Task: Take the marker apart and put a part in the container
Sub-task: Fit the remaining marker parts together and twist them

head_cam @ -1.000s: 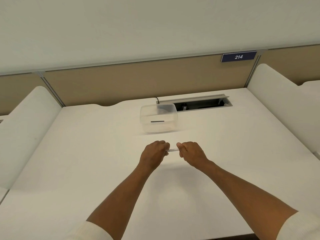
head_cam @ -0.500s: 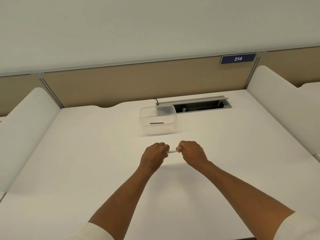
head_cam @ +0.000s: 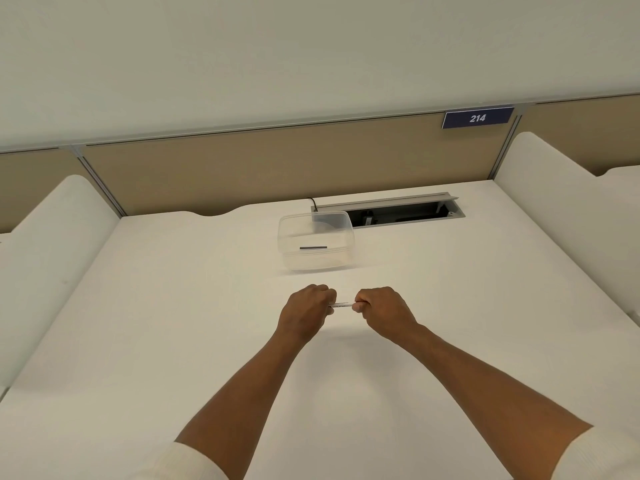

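Hands over middle of white desk (head_cam: 156, 341), above surface. Left hand (head_cam: 304, 315) fisted around one end of marker (head_cam: 343, 304); right hand (head_cam: 384, 311) fisted around other end. Only short white stretch of marker shows between fists, lying level, left to right. Clear container (head_cam: 316, 244) sits farther back on desk, apart from hands, open-topped, one small dark piece inside. Open cable tray (head_cam: 398, 211) just behind container. Blue sign (head_cam: 477, 117) reading 214 on partition.

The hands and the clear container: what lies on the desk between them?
Nothing: in the head view, only bare white desk separates the hands holding the marker from the container.
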